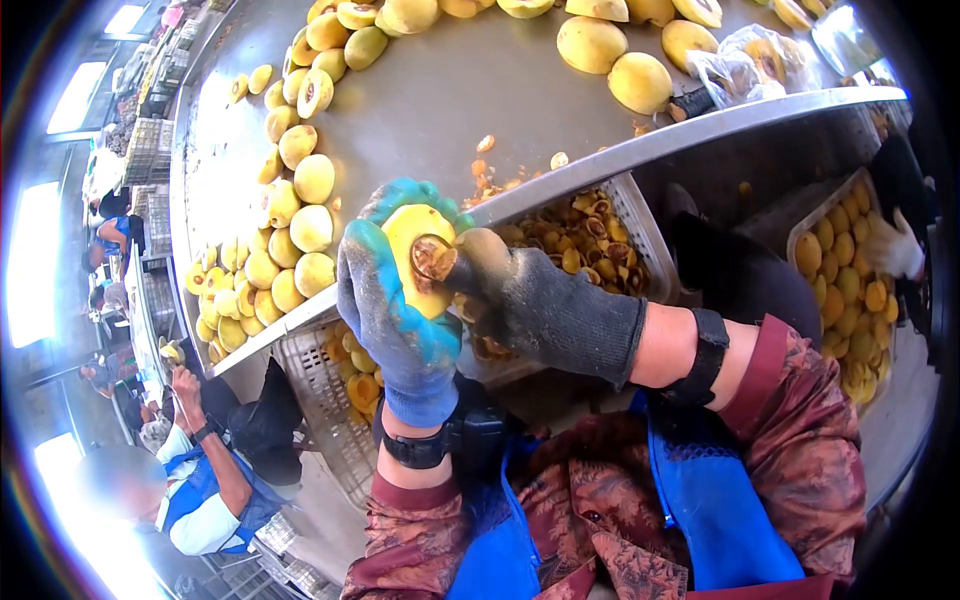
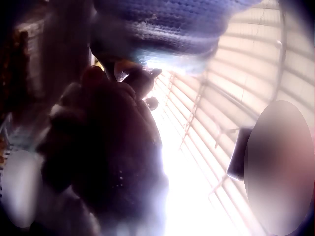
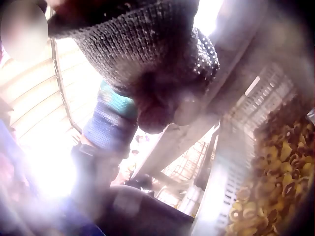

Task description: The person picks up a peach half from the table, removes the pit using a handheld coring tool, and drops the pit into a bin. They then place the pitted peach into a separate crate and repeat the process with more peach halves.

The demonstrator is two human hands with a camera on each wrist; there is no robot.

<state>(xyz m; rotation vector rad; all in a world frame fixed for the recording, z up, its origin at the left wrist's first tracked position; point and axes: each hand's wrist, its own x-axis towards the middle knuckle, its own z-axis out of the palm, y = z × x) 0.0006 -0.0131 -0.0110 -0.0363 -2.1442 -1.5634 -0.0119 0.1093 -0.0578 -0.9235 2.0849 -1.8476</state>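
Note:
My left hand (image 1: 385, 325), in a blue-and-teal coated glove, cradles a yellow peach-like fruit (image 1: 405, 237) with its brown centre turned toward my right hand. My right hand (image 1: 555, 305), in a dark grey knit glove, grips a dark tool (image 1: 462, 276) whose end meets that brown centre. Most of the tool is hidden by the fingers. The left wrist view is dark and blurred, with the blue glove (image 2: 167, 24) at the top. In the right wrist view the grey glove (image 3: 142, 54) covers the work, and the blue sleeve-like glove cuff (image 3: 108, 128) shows below.
Many yellow fruits (image 1: 312, 178) line the left side of the metal table (image 1: 430, 110), with more at its far side. Under its raised edge stands a crate (image 1: 640, 235) of brown-yellow scraps. Another crate (image 1: 310, 375) is below left; a person (image 1: 220, 490) sits at left.

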